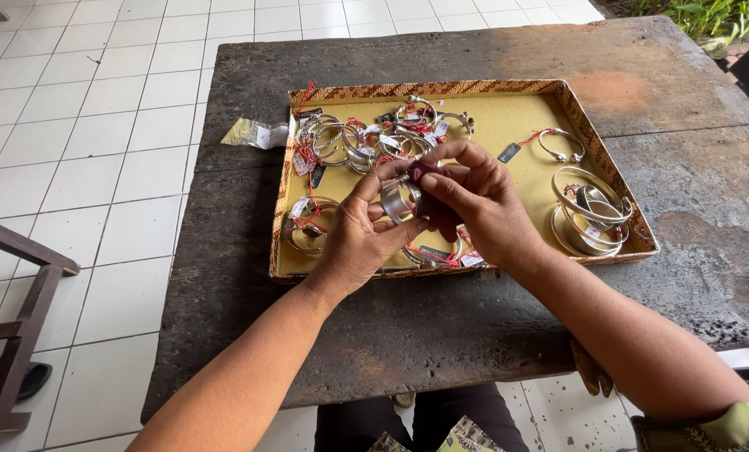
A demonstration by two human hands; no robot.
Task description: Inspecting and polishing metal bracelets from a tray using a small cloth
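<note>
over the yellow-lined tray (508,125) on the dark table (441,335), in the head view, the left hand (359,234) pinches a silver cuff bracelet (395,199) between thumb and fingers, while the right hand (475,205) closes its fingertips on a small dark red piece (422,170) at the cuff's top edge. the cuff looks stiff, light and smooth, likely slippery; gripping its flat band sides seems safest. more bangles (366,138) lie heaped behind.
</note>
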